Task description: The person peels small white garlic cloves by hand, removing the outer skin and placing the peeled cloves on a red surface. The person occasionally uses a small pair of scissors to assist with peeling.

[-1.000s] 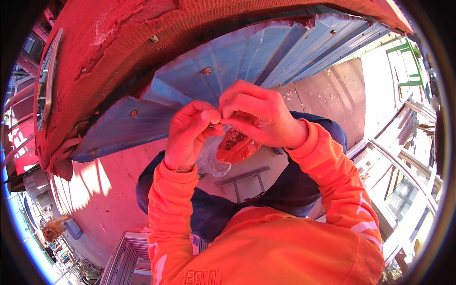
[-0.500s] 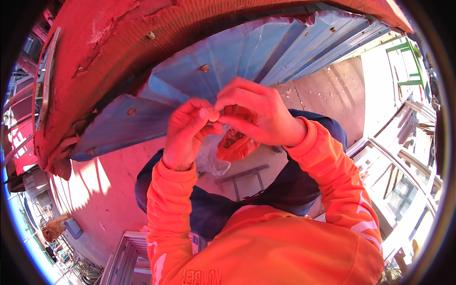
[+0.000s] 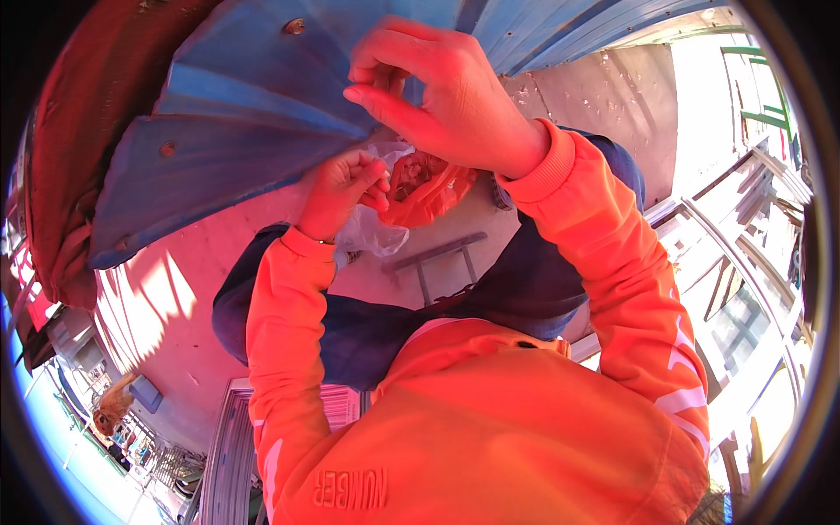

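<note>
My right hand (image 3: 437,92) is raised over the blue corrugated sheet, its fingers bent and its thumb close to them. Whatever is between them, if anything, is too small to make out. Lower and to the left, my left hand (image 3: 343,188) is closed, with thumb and fingertips pinched together; what it holds is hidden. Just beyond its fingertips lies an orange plastic bag (image 3: 436,199) with crumpled reddish-brown contents. A clear plastic bag (image 3: 372,234) sits under and beside it, below my left hand. Neither hand touches the other.
The blue corrugated metal sheet (image 3: 254,114) stands in front of me, with a red cover (image 3: 66,166) at its left. A grey metal bar frame (image 3: 437,251) is between my legs. Window-like frames (image 3: 744,262) lie at right, stacked metal profiles (image 3: 226,455) at lower left.
My hands have come apart from their shared pinch. The right one has gone up and slightly left in the picture; the left is nearer the bags. The view has shifted, showing less red cover.
</note>
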Available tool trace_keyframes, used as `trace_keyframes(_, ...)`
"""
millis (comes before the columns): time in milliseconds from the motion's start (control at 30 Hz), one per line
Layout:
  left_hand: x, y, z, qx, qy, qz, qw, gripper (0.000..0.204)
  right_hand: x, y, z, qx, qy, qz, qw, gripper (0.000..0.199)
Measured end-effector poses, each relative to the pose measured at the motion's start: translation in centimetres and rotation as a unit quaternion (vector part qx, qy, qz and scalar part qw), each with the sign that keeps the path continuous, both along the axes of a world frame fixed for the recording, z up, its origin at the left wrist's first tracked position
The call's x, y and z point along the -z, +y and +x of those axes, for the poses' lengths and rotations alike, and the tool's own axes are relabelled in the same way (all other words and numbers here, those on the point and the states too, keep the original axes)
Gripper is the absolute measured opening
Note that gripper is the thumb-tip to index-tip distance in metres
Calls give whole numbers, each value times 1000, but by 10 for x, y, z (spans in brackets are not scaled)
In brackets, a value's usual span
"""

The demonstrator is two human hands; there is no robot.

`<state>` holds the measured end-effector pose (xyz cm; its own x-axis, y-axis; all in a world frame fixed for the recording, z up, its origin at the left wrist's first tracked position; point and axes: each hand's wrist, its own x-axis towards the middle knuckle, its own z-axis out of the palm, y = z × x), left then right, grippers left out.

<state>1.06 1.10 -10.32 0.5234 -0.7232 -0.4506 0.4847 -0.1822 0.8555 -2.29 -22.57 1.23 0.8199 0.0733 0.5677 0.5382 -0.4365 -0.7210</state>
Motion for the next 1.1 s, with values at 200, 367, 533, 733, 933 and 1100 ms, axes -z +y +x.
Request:
trace_keyframes(200, 161, -17, -69, 44, 96, 127, 986, 25, 12, 1, 3, 15, -15, -19, 1000, 15)
trace_keyframes(367, 259, 40, -68, -137, -205, 367, 897, 20, 14, 5, 5, 10, -3, -20, 1000, 16)
trace_keyframes(533, 286, 97, -37, -103, -486, 463, 734, 18, 13, -3, -1, 25, 2, -29, 999, 16)
trace_keyframes(733, 268, 117, -19, -300, -222, 310, 874, 16, 13, 7, 5, 17, -27, 2, 999, 14)
trace_keyframes(933, 120, 22, -26, -208, -143, 203, 946, 16, 8, -1, -6, 59, -4, 6, 998, 17)
trace_keyframes(1100, -1, -38, -24, -115, -246, 92, 958, 13, -31, 4, -19, 83, -58, 0, 995, 23)
